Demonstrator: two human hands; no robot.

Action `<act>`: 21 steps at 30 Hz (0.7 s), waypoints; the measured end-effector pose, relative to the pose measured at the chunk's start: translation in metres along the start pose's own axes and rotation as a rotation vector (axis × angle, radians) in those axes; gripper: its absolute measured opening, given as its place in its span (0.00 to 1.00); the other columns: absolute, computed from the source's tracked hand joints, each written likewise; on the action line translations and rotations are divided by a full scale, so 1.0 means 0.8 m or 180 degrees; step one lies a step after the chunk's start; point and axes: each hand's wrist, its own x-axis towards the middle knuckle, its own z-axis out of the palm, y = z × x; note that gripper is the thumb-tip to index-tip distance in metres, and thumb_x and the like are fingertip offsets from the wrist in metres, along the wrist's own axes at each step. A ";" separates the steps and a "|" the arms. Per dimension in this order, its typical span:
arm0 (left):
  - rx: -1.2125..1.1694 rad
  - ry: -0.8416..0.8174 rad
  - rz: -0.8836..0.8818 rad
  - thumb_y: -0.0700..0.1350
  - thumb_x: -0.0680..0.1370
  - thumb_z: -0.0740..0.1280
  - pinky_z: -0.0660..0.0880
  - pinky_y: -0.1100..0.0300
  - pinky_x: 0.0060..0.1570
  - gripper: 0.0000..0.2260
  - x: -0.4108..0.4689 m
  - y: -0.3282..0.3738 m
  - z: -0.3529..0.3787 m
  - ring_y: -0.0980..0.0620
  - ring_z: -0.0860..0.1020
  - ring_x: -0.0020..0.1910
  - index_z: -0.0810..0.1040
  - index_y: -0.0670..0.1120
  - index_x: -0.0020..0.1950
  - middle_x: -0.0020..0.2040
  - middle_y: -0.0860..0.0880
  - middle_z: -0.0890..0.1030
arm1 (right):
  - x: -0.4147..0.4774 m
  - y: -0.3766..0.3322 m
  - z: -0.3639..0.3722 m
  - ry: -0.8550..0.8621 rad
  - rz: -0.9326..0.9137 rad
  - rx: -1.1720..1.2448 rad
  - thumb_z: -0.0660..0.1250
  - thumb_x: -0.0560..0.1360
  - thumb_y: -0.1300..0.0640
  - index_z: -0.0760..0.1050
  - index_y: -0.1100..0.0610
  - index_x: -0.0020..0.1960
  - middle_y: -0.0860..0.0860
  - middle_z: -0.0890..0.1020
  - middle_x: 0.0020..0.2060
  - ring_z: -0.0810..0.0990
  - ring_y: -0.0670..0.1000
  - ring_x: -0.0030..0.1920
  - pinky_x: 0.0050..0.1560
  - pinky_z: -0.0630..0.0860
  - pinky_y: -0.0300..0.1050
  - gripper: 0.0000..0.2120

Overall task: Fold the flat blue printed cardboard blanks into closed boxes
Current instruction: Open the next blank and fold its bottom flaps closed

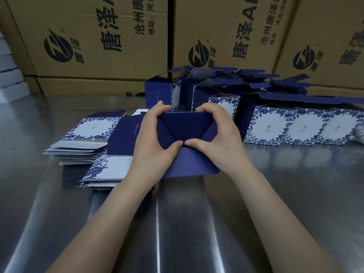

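A dark blue box (186, 129) is held in the middle of the view with its folded bottom flaps facing me. My left hand (151, 138) grips its left side, fingers curled over the far edge and thumb pressing the flaps at the centre. My right hand (218, 134) grips the right side the same way, its thumb tip meeting the left thumb. One long blue flap (189, 164) hangs toward me. Flat blue-and-white printed blanks (86, 134) lie stacked to the left.
Several erected blue boxes (271, 125) with open top flaps stand behind and to the right on the steel table (295, 194). Large brown shipping cartons (98, 36) form a wall at the back. A white stack (7, 75) sits at the far left edge.
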 end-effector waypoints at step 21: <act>-0.0101 -0.0419 0.0073 0.33 0.73 0.72 0.56 0.61 0.76 0.37 0.001 -0.003 -0.006 0.62 0.54 0.78 0.58 0.65 0.68 0.74 0.60 0.59 | -0.001 -0.002 -0.007 -0.0374 0.0069 0.0144 0.78 0.66 0.58 0.68 0.49 0.64 0.45 0.71 0.61 0.67 0.37 0.62 0.62 0.59 0.24 0.31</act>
